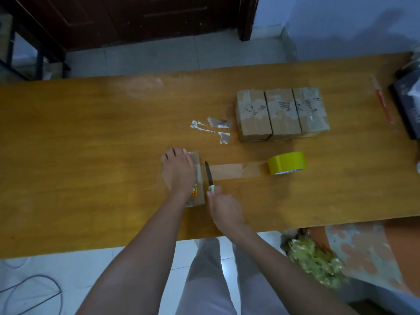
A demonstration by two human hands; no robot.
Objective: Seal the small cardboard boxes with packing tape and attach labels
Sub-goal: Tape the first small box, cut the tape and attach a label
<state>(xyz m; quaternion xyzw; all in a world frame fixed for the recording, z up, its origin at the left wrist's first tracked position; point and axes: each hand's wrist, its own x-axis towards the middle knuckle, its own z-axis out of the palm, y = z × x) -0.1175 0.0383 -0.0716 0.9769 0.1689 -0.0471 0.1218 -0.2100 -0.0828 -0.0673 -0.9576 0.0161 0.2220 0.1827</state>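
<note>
The left hand (pixel 178 171) is pressing flat on the small box (pixel 196 178) while the right hand (pixel 223 209), gripping the knife (pixel 209 176), is laying its blade just right of the box, crosswise to the tape strip (pixel 236 171) running right toward the roll (pixel 286 163).

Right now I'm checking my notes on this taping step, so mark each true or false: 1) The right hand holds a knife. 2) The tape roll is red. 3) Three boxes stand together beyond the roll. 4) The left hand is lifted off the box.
1) True: the right hand grips the knife.
2) False: the tape roll is yellow.
3) True: three boxes stand side by side.
4) False: the left hand rests on the small box.
</note>
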